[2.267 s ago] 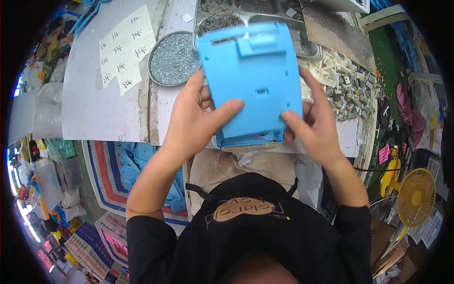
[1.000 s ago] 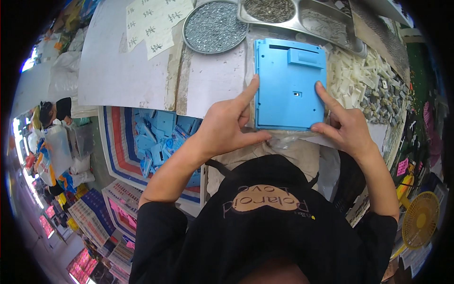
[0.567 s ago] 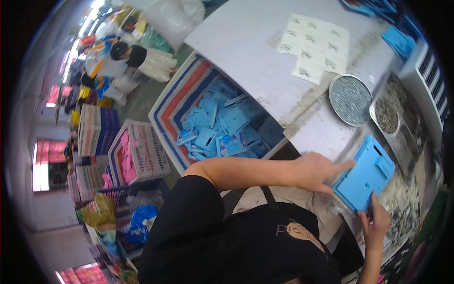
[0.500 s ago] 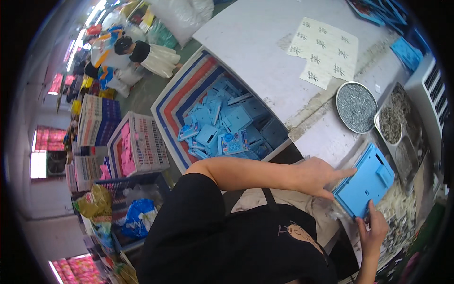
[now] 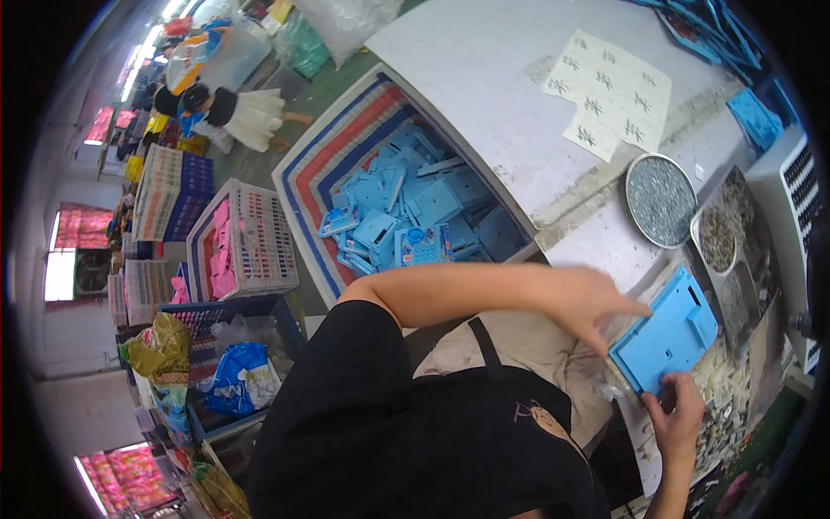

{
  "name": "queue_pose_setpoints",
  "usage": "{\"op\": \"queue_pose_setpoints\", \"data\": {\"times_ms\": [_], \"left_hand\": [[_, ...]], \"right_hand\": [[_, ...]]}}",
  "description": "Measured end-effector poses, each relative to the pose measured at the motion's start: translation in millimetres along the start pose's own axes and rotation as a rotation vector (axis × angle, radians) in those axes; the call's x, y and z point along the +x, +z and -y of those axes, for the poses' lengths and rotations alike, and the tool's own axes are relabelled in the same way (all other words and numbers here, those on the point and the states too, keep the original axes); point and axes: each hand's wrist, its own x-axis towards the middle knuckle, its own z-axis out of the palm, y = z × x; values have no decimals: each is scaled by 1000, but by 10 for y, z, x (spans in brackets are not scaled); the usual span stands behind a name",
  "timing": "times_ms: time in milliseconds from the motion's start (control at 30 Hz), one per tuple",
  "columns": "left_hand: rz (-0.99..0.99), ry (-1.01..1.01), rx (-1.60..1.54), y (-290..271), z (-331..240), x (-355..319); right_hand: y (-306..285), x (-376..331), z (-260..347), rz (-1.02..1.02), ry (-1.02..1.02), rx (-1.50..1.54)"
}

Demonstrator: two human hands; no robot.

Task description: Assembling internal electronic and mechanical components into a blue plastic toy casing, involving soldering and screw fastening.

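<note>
A light blue plastic casing lies at the near edge of the bench, its flat face with a dark slot and a small square hole turned up. At its lower edge my right hand is closed on it with thumb and fingers. My left hand, slightly blurred, reaches across from the left. Its index finger and thumb are spread, the index fingertip at the casing's upper left edge. Beyond the casing, a round metal dish holds many small silvery pieces. Beside it, a metal tray contains small screw-like parts.
A striped crate full of blue casings stands left of the bench. A sheet with written characters lies on the bench. Further left are a crate of pink parts, a blue basket with bags, and a person in a white skirt.
My left hand has moved up slightly and blurs over the casing's edge. The right hand keeps to the lower edge, its fingers more bent. The whole view has shifted a little.
</note>
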Motion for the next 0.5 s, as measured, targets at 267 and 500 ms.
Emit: {"op": "queue_pose_setpoints", "data": {"times_ms": [267,500], "left_hand": [[-857,-97,291,-744,549,439],[-544,-82,645,-624,544,903]], "right_hand": [[-501,464,181,377,-127,-177],[-190,2123,-26,-310,-418,-497]]}}
